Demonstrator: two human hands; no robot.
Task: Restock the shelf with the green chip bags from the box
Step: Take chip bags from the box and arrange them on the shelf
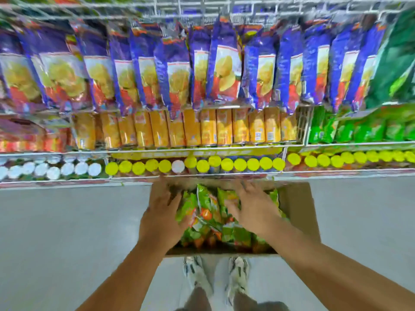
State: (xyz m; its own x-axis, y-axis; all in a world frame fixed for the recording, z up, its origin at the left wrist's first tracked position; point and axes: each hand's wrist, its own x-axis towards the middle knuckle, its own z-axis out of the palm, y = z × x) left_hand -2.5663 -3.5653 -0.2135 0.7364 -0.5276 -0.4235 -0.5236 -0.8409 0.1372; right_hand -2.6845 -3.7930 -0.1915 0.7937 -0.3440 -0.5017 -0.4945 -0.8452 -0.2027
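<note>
Several tiers of wire shelf (202,149) fill the upper view, hung with purple chip bags (222,70), orange packs (208,131) and yellow-lidded cans (226,164); green stock (368,131) sits on the right section. Below, on the floor against the bottom tier, stands the cardboard box (296,205), packed with green chip bags (208,212). Both hands reach into it. The left hand (160,215) presses against the left side of the bunch, fingers spread. The right hand (251,207) lies over the bags on the right, fingers also spread; motion blur hides whether either has closed on a bag. Squeezing many slippery bags between flat palms risks some sliding out on the lift, and hard pressure could crush the chips.
</note>
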